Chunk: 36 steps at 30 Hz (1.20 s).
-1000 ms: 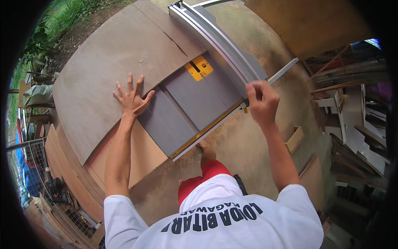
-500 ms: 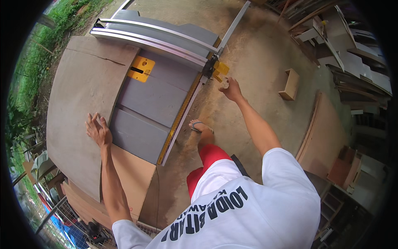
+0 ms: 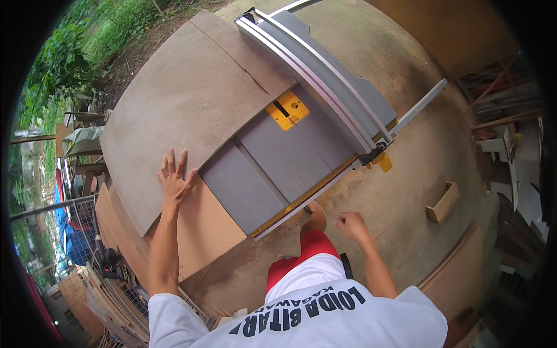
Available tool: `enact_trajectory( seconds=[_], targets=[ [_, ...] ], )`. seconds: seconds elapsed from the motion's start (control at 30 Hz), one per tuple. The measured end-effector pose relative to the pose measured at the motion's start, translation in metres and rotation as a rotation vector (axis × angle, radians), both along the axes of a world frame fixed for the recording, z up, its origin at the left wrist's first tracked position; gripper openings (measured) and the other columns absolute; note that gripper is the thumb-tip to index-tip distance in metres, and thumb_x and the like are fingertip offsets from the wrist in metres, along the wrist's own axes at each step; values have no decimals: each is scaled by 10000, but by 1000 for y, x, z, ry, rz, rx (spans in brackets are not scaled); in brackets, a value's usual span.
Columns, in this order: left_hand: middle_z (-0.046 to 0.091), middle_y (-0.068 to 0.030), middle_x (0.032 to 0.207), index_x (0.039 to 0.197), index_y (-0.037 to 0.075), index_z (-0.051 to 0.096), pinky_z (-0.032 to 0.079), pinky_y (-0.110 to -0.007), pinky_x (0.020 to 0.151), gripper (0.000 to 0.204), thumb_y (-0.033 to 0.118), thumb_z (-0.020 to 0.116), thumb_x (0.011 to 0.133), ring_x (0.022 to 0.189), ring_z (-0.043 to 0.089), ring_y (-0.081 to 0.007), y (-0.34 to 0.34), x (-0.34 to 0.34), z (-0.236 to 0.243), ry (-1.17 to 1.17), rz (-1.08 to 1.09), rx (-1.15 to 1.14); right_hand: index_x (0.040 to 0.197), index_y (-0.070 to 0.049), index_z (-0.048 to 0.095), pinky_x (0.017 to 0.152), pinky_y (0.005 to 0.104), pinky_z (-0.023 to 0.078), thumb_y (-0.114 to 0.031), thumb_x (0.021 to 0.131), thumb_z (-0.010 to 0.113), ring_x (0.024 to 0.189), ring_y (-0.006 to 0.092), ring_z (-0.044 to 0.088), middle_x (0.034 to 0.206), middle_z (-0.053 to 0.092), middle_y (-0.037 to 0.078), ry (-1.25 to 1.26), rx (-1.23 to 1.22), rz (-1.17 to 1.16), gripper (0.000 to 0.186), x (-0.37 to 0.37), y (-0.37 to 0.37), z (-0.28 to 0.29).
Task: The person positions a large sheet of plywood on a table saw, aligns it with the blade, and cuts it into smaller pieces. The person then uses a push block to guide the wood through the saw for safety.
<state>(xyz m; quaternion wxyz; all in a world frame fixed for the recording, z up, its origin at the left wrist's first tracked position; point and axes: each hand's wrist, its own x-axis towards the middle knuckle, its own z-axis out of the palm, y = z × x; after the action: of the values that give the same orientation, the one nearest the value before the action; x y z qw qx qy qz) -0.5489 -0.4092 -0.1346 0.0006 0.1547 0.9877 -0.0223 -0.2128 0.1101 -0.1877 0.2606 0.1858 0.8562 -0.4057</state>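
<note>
My left hand (image 3: 175,180) lies with fingers spread on a large grey-brown wood sheet (image 3: 174,98), close to its near right corner. The sheet rests across the left part of a table saw's grey top (image 3: 290,156). A dark narrow slit (image 3: 238,62) runs along the sheet toward the yellow throat plate (image 3: 288,110). My right hand (image 3: 351,226) hangs above the floor, fingers curled in with nothing visible in them, apart from the saw. Beyond it, the silver rip fence (image 3: 313,69) spans the saw top, with a yellow lever (image 3: 384,162) at its near end.
A brown board (image 3: 203,226) extends beside the saw, under my left forearm. On the concrete floor at right sits a small open wooden box (image 3: 442,203). Stacked boards (image 3: 449,261) and scrap panels (image 3: 525,191) line the right side. Wire mesh fencing (image 3: 81,226) stands at left.
My right hand has drawn back from near the fence lever toward my body, and its fingers have curled in. My left hand stays on the sheet, fingers more spread. The view has turned.
</note>
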Motion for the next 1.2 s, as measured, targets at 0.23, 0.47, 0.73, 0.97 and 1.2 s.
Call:
enact_trajectory(
  seconds=[0.23,0.47,0.73,0.97,1.2],
  targets=[
    [219,-48,1755,1599,395,438,145,-738,1211,862,767,657,852,1580,184,-425,4,9,2,85,26,151,1295,53,601,953,478,489,-237,947,767,1110,381,597,1208,613,243,753,-239,29,483,-174,-230,87],
    [95,-301,1718,1624,458,322,157,-735,1207,1037,850,705,744,1521,126,-623,-98,50,7,48,515,109,1636,114,119,1282,548,193,-653,797,813,1591,455,157,1710,147,325,690,243,25,1332,-261,-305,49],
    [48,-416,1666,1643,510,232,204,-714,1197,1190,943,698,637,1519,143,-628,-249,104,8,25,662,210,1631,111,167,1251,544,245,-771,668,821,1591,415,188,1719,199,275,610,426,-181,1460,-280,-338,49],
    [71,-457,1634,1628,535,290,267,-699,1181,1279,962,748,513,1479,211,-624,-268,107,-11,79,548,175,1633,97,203,1182,634,267,-826,643,796,1548,398,226,1721,237,237,490,426,-189,1478,-279,-339,60],
    [63,-472,1631,1637,542,254,299,-689,1171,1289,919,791,527,1481,206,-628,-264,107,-4,51,569,137,1602,115,283,1117,609,311,-851,616,790,1506,372,275,1702,284,242,524,483,-149,1470,-279,-338,55]
  ],
)
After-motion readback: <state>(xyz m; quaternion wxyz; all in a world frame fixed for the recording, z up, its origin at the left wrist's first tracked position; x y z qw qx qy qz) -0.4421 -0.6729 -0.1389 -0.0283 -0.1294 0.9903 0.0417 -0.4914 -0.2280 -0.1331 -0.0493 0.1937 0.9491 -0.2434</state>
